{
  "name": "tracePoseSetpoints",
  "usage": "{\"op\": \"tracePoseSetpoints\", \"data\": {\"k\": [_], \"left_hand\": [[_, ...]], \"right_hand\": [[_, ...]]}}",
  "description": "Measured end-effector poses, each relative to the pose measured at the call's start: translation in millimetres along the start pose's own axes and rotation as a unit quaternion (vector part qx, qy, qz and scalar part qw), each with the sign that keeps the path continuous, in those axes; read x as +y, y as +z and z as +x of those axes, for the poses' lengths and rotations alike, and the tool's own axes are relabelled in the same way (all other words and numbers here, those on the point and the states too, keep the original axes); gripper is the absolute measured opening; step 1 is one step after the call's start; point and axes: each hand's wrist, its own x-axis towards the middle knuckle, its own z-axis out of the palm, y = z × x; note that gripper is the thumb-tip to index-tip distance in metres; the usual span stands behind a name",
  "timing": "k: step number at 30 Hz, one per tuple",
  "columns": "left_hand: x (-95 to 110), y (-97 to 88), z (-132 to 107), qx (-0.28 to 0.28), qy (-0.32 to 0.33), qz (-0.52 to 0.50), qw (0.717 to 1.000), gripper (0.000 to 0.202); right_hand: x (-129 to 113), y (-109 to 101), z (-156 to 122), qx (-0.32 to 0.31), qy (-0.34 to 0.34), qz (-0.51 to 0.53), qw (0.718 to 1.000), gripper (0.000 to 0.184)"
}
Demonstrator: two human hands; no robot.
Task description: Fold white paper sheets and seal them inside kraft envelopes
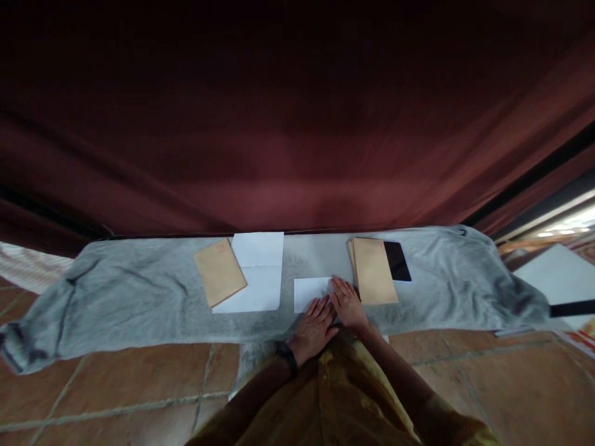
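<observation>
A folded white sheet of paper (307,291) lies flat on the grey cloth in front of my body. Across its near edge rests my left hand (315,328), fingers stretched out and a dark watch on the wrist. My right hand (346,302) lies flat over the sheet's right end, its fingers extended and close to those of the left. Just right of it is a small stack of brown envelopes (377,272), partly covering a dark tablet or phone (398,261). Farther left, a brown envelope (220,272) overlaps a larger creased white sheet (263,279).
The long narrow surface is draped with a grey cloth (149,291). Behind it hangs a dark red curtain (297,155). Brown floor tiles (139,378) show below. At the far right stands a white panel (558,279).
</observation>
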Motion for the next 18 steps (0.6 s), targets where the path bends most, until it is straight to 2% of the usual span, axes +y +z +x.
{"op": "tracePoseSetpoints", "data": {"k": [4,8,12,16,18], "left_hand": [[3.5,-4.2,-16.3,0.011,0.027,0.032,0.999,0.06],[4.5,-8.0,-17.6,0.015,0.029,0.056,0.998,0.062],[3.9,-4.5,-16.4,0.02,0.024,0.053,0.998,0.061],[4.3,-2.5,-17.4,0.025,0.022,0.026,0.999,0.059],[3.8,-7.3,-18.5,0.044,-0.005,0.002,0.999,0.058]], "right_hand": [[3.0,-3.9,13.5,-0.023,0.014,0.011,1.0,0.046],[3.4,-10.7,39.4,-0.072,0.052,0.046,0.995,0.044],[5.6,-15.6,57.7,-0.087,0.07,0.081,0.99,0.037],[10.1,-23.0,68.8,-0.097,0.095,0.155,0.979,0.024],[12.2,-29.6,72.8,-0.097,0.111,0.21,0.967,0.019]]}}
